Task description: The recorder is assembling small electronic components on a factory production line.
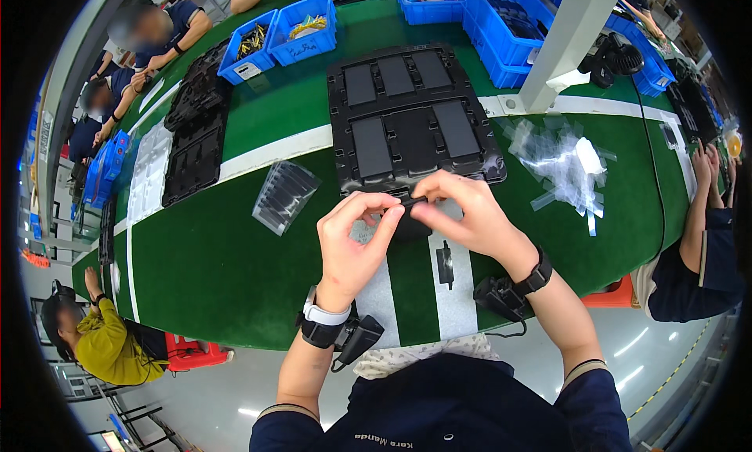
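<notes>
Between the fingertips of both hands is a small black strip-like part (415,202), too small to name. My left hand (348,240) pinches its left end with thumb and forefinger. My right hand (474,221) closes on the other end. Just below my fingers a dark piece (413,229) shows partly; its kind is unclear. Beyond the hands lies a large black plastic tray (411,103) with several flat dark grey pads in its recesses. A small black flat part (445,265) rests on a white stripe, nearer to me than my right hand.
Left of my hands lies a clear sheet with dark strips (286,195); to the right, a heap of clear film scraps (560,166). Blue bins (305,30) stand at the back, beside a grey post (565,48). More black trays (196,131) lie at left. People work around the green table (211,272).
</notes>
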Tool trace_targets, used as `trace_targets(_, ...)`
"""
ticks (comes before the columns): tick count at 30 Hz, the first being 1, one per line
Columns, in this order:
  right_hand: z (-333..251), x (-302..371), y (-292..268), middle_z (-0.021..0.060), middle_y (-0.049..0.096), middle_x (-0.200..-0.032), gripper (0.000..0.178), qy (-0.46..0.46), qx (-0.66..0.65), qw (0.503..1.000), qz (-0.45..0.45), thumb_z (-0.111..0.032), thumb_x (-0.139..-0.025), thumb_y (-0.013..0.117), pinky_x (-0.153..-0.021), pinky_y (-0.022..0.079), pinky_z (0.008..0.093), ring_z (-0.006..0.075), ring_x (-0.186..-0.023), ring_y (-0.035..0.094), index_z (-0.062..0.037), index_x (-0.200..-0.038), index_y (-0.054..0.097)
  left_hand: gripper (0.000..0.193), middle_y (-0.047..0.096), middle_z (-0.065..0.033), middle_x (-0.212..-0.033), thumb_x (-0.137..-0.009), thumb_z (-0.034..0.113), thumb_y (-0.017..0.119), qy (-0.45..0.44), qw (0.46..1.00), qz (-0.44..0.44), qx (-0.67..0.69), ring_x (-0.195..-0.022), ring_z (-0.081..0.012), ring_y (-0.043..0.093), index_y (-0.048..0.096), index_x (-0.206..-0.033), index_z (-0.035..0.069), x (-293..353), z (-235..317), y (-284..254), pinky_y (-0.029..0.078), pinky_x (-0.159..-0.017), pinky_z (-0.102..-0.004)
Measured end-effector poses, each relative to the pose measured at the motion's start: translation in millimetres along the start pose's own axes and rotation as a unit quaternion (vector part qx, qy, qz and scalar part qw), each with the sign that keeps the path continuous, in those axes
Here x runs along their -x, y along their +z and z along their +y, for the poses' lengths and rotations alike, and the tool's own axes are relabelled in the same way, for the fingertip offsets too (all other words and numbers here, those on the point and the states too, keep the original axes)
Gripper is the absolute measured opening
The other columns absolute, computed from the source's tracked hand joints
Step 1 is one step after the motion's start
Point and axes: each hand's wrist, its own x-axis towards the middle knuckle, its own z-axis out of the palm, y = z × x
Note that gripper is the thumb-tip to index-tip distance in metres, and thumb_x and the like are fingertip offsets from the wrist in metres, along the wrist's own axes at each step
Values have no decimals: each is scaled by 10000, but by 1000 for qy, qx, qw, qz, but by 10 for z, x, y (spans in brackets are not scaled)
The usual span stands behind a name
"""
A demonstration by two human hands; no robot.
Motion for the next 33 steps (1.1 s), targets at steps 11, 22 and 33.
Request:
trace_targets(11,-80,43,-109,49,600,-743,355,73,-151,985,35,-22,-743,617,-622,441,217,83,-642,555,-35,-1094,568,174,615,-44,-903,-866,78,529,-178,919,-155,316,-815,-52,556,557,-995,-35,30,-10,68,446,-722,-196)
trace_targets(22,71,39,-106,197,543,-1119,326,140,-538,828,-68,-297,-793,608,-915,401,395,293,-1067,520,-63,-1003,520,206,614,-27,-908,-869,79,521,-164,886,-217,375,-810,-58,560,548,-1037,-37,77,56,42,447,-735,-201)
trace_targets(33,-220,269,-479,146,571,-1075,502,93,-432,897,-27,14,-685,690,-886,432,332,231,-1036,544,-35,-1098,409,156,602,-22,-769,-774,78,633,-104,963,-214,131,-673,-76,550,617,-914,13,18,24,80,439,-591,-202)
